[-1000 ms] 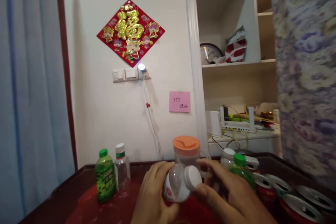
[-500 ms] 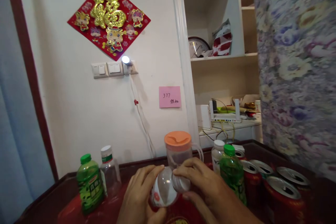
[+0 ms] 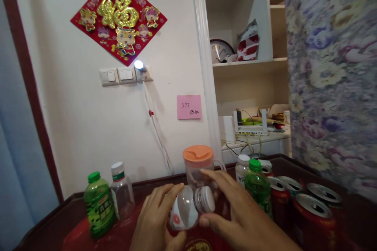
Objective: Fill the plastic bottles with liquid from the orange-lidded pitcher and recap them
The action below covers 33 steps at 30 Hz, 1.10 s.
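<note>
My left hand (image 3: 157, 217) is wrapped round a clear plastic bottle (image 3: 186, 208) with a pale label and a red mark on it. The bottle is tilted, its white screw cap (image 3: 207, 200) pointing right and towards the camera. Around the cap, my right hand (image 3: 235, 211) is spread, thumb below and fingers above, with a gap between them and the cap. Just behind the hands stands a clear pitcher (image 3: 198, 157) with an orange lid. The bottle's base is hidden by my left hand.
On the dark red table, a green bottle (image 3: 99, 208) and a clear bottle (image 3: 123, 192) stand left. On the right are a white-capped bottle (image 3: 242, 166), another green bottle (image 3: 258, 186) and several opened drink cans (image 3: 314, 219). A wall and shelves (image 3: 250, 64) rise behind.
My right hand has let go of the cap; its fingers have spread and lifted away to the right. The left hand still holds the bottle. The view has shifted slightly.
</note>
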{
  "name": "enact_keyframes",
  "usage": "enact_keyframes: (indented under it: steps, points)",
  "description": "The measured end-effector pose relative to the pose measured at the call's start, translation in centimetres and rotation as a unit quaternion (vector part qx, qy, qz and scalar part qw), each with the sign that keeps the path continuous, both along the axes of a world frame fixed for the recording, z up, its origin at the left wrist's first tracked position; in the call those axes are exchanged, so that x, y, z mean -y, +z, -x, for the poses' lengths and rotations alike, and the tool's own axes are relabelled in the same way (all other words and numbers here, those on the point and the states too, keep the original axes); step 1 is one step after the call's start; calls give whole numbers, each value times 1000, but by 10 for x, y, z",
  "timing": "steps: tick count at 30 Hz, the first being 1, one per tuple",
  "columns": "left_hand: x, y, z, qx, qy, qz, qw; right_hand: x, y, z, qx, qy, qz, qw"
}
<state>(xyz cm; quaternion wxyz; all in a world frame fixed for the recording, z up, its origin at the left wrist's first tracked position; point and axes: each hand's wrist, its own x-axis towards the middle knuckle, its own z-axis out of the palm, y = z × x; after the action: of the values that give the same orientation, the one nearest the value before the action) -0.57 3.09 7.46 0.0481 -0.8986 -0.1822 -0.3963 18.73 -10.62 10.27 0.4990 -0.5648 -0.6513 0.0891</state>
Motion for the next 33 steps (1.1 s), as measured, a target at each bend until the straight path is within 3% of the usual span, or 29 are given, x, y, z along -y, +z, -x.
enact_keyframes:
  steps: [2, 4, 8, 11, 15, 19, 22, 26, 33]
  points:
    - [0, -1, 0, -4, 0, -3, 1000, -1, -2, 1, 19, -43, 42, 998]
    - [0, -2, 1, -11, -2, -3, 1000, -1, -2, 1, 37, -40, 50, 997]
    - [-1, 0, 2, -11, -4, 53, 999, 1, 2, -1, 21, 37, -22, 999]
    - [0, 6, 1, 8, -36, 154, 987, 3, 6, -2, -20, 60, -64, 996]
    - [4, 9, -3, 46, -98, 343, 933, 6, 9, -2, -90, 17, -79, 993]
    - [4, -5, -10, 62, -177, 462, 867, 8, 8, -4, -129, -27, -52, 990]
    - [0, -22, -15, 52, -198, 496, 844, 10, 8, -7, -153, -42, -51, 986]
    - [-5, -37, -18, 38, -184, 509, 840, 8, 17, -13, -193, -22, -51, 980]
    - [8, -31, -25, 0, -153, 498, 854, 5, 42, -36, -126, 18, 13, 992]
